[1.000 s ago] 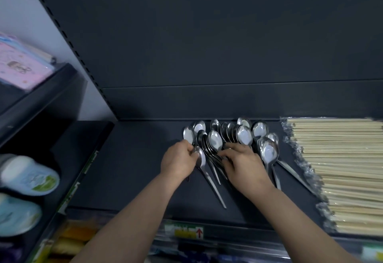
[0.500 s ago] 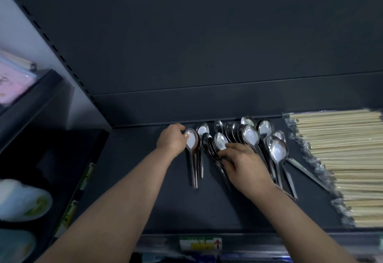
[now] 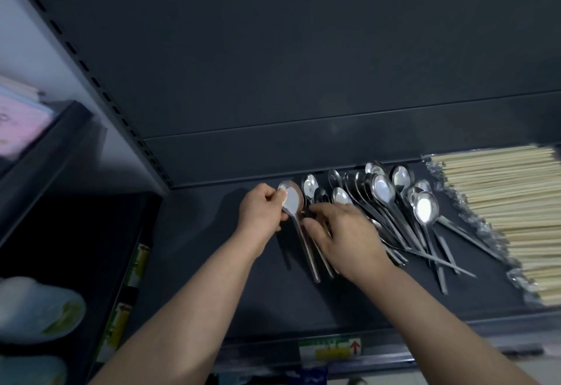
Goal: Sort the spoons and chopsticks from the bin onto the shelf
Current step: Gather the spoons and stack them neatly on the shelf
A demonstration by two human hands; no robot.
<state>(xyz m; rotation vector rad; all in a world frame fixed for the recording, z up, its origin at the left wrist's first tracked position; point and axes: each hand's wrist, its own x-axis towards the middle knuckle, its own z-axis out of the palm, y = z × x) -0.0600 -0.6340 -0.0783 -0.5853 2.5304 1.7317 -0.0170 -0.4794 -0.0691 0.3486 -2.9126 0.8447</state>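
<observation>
Head view, single frame.

Spoon (image 3: 293, 202): centre of frame, on the dark shelf (image 3: 206, 263). Its bowl points up-frame toward the back panel. The handle runs down-frame with a slight lean to the right, and its end lies on the shelf.

Left hand (image 3: 261, 213): pinches the spoon at the left edge of the bowl, thumb on the bowl, fingers curled.

Right hand (image 3: 346, 233): palm down, just right of the handle. Its fingers are bent over the upper shaft and over two more handles lying parallel beside it. Cannot tell whether they grip or only touch.

Key relation: the spoon lies between the two hands. The left hand is at the bowl end and the right hand is on the shaft. Long axis is front-to-back across the shelf, matching its two neighbours.

Pile (image 3: 391, 202): right of the right hand, bowls toward the back, handles fanning to lower right and crossing one another.

Chopsticks (image 3: 501, 208): far right of frame, a wrapped bundle with the sticks lying left-to-right. One pile handle reaches close to the wrap.

Bin: not in view.

Judgement: the spoons are being lined up one at a time in a row left of the pile. The next move probably depends on keeping this handle parallel to its neighbours.
</observation>
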